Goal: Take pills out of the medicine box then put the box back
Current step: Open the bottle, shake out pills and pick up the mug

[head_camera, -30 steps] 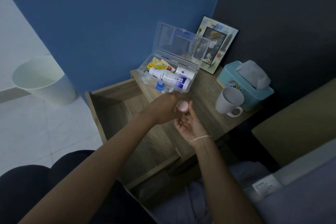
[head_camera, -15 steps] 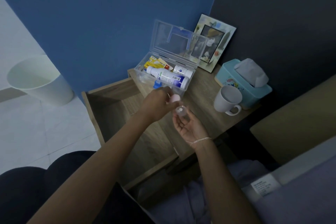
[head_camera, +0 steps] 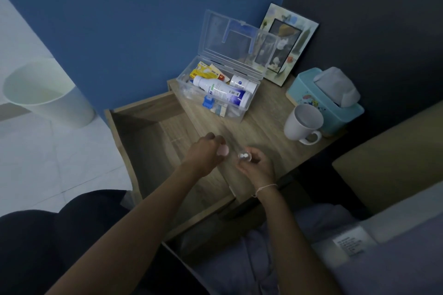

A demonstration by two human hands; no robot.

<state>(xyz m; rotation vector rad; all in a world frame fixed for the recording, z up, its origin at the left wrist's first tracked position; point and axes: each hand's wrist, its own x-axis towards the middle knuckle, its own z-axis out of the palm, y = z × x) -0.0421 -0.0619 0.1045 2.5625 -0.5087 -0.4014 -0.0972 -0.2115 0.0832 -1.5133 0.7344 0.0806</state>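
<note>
The clear plastic medicine box (head_camera: 249,105) stands open on the wooden nightstand (head_camera: 268,124), lid up against the wall. Inside lie a white bottle with a blue label (head_camera: 223,93), a small white jar (head_camera: 242,84) and yellow packets (head_camera: 206,72). In front of it, my left hand (head_camera: 206,153) pinches a pink cap (head_camera: 223,151). My right hand (head_camera: 256,165) holds a small clear pill bottle (head_camera: 244,156), its open mouth facing up with white pills visible inside. Cap and bottle are a little apart.
A pulled-out wooden drawer (head_camera: 148,132) lies left of the hands. A white mug (head_camera: 303,124), a teal tissue box (head_camera: 326,100) and a picture frame (head_camera: 287,43) stand on the nightstand's right and back. A white bin (head_camera: 48,93) stands on the floor at left. Bedding lies at lower right.
My left hand has pulled the pink cap off the small bottle and moved it left. The bottle's open mouth now shows in my right hand.
</note>
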